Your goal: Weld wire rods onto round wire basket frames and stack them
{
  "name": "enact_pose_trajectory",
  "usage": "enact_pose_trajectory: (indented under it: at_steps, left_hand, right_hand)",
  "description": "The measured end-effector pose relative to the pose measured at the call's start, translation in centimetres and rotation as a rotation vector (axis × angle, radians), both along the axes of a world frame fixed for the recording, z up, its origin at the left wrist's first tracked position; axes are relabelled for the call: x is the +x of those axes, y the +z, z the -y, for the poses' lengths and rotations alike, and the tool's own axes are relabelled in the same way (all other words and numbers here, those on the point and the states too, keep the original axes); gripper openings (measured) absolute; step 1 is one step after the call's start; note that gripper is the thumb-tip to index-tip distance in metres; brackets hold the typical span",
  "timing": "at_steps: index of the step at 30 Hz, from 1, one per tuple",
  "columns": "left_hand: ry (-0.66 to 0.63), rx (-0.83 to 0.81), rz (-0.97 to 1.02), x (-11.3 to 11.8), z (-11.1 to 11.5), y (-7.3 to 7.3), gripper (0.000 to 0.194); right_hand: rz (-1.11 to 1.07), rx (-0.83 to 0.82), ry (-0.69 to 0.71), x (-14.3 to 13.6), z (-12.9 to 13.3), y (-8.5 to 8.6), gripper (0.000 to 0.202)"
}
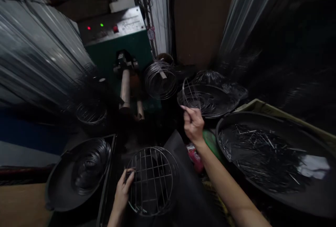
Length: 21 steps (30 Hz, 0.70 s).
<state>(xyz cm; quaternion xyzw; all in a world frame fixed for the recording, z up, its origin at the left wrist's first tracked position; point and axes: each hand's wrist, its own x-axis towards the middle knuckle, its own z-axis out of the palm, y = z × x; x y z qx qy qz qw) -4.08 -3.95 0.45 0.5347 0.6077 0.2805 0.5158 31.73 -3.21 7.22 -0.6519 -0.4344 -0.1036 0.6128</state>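
Note:
My left hand (123, 188) is closed on the left rim of a round wire rack (153, 176) with crossing bars, low in the middle of the view. Further forward and to the right, my right hand (193, 123) pinches a thin wire ring (184, 92), seen nearly edge-on and blurred. Behind that ring lies a dark round tray (225, 106) with several wire rings in it. Its outline partly merges with those rings, so whether they touch is unclear. Dark cloth (181, 181) lies beside the rack, below my right forearm.
A green machine (105, 50) with lit buttons and a projecting bar (125, 89) stands ahead. Wire rings (160, 80) hang beside it. At right, a big black basin (275, 193) holds short metal rods (265, 146) and a white cloth (313, 166). Another basin (61, 178) at left holds rings.

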Motion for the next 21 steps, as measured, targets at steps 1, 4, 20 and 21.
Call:
enact_pose_trajectory:
  at_steps: [1, 4, 20, 21]
  left_hand:
    - [-0.014, 0.007, 0.014, 0.0, 0.1, 0.1, 0.071]
    - [-0.073, 0.056, 0.019, 0.0, 0.5, -0.1, 0.063]
    - [-0.047, 0.115, -0.101, -0.2, -1.2, -2.0, 0.058]
    - [-0.04, 0.148, -0.119, -0.3, -1.5, -2.4, 0.058]
  right_hand:
    - [0.104, -0.055, 0.001, -0.9, -1.3, 1.3, 0.04]
    - [0.309, -0.346, 0.055, -3.2, -6.2, 2.7, 0.043]
    - [0.299, -0.725, 0.065, -2.5, -11.7, 0.2, 0.05]
    - [0.296, -0.723, 0.086, -1.6, -9.4, -0.6, 0.047]
